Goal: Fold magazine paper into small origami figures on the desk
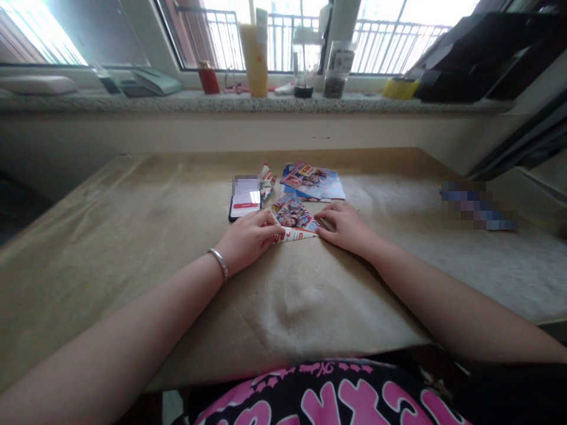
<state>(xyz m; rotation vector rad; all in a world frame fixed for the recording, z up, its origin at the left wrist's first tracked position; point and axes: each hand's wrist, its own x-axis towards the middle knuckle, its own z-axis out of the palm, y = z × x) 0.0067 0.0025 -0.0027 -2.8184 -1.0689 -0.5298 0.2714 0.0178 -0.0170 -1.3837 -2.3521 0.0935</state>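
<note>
A folded piece of printed paper (293, 217) lies on the table, its top coming to a point and a white strip with red print along its near edge. My left hand (252, 236) grips its left corner, thumb and fingers pressed together on the paper. At the right corner, my right hand (343, 227) pinches the paper between thumb and index finger. Just beyond my left hand is a phone (245, 203) with its screen lit. Behind the paper rests a stack of colourful printed sheets (316, 182). A small folded paper piece (267, 180) sits between phone and stack.
A tan cover spreads over the table (177, 248). Far right lies a blurred bluish item (478, 206). Along the stone windowsill (155, 103) stand a red bottle (208, 78), a tall yellow container (256, 59), clear jars (335, 71) and a yellow roll (401, 88).
</note>
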